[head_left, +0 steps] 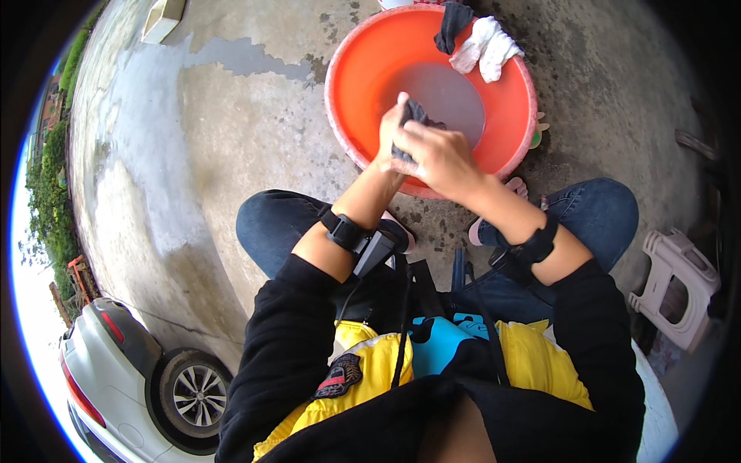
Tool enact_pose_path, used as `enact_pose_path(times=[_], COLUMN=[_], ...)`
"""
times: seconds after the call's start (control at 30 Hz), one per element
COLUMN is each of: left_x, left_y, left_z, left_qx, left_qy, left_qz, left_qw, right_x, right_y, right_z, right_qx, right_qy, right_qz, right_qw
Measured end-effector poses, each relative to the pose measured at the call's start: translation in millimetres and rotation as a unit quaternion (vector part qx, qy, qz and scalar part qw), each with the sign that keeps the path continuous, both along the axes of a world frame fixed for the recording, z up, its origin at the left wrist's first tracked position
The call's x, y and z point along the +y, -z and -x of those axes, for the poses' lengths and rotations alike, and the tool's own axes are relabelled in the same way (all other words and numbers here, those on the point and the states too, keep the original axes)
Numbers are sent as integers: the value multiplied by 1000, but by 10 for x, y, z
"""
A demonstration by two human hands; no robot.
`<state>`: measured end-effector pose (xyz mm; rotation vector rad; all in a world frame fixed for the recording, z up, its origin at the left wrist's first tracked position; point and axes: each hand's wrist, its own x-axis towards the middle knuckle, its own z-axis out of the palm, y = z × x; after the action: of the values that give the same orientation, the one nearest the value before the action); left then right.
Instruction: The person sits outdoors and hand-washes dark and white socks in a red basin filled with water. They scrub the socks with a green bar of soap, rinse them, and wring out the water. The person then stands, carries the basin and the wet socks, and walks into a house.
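Observation:
A dark grey cloth, possibly a sock [412, 110], is pressed between my two hands above a red plastic basin [353, 75]. My left hand [389, 134] lies behind it, with the fingertips pointing up. From the right, my right hand [443, 151] closes over the cloth, its fingers bent. Cloudy water [457, 92] covers the basin's bottom. Over the far right rim hang a dark sock [452, 26] and white wet cloths [492, 49], which look like socks. The palms are hidden.
My knees flank the basin's near side on a concrete floor [208, 133] with wet patches. A grey plastic stool [674, 286] is at the right. A white car [127, 376] stands at the lower left. A pale box [164, 20] lies at the upper left.

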<state>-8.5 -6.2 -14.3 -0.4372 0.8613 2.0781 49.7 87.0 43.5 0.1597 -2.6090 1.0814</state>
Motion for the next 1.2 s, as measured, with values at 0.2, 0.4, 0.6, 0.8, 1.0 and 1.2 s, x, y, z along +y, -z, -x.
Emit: enact_pose_path(times=[0.2, 0.4, 0.6, 0.8, 1.0, 1.2], left_x=[41, -16, -256, -198, -293, -381], left_y=[-23, -112, -425, -458, -450, -487], left_z=[-180, -145, 125, 134, 288, 397], left_qx=[116, 91, 201, 237, 141, 157], left_qy=[21, 65, 210, 211, 23, 68], left_qz=[82, 136, 62, 70, -45, 84], left_qw=[990, 984, 955, 946, 989, 982], right_x=[12, 146, 650, 532, 646, 661], right_y=[235, 266, 210, 176, 298, 271], right_z=[60, 128, 211, 160, 67, 8], right_qx=[-5, -179, -115, -77, -286, -257], right_qy=[145, 183, -126, -2, -10, -28], right_qz=[42, 234, 309, 386, 275, 467], right_qw=[989, 938, 936, 919, 918, 846])
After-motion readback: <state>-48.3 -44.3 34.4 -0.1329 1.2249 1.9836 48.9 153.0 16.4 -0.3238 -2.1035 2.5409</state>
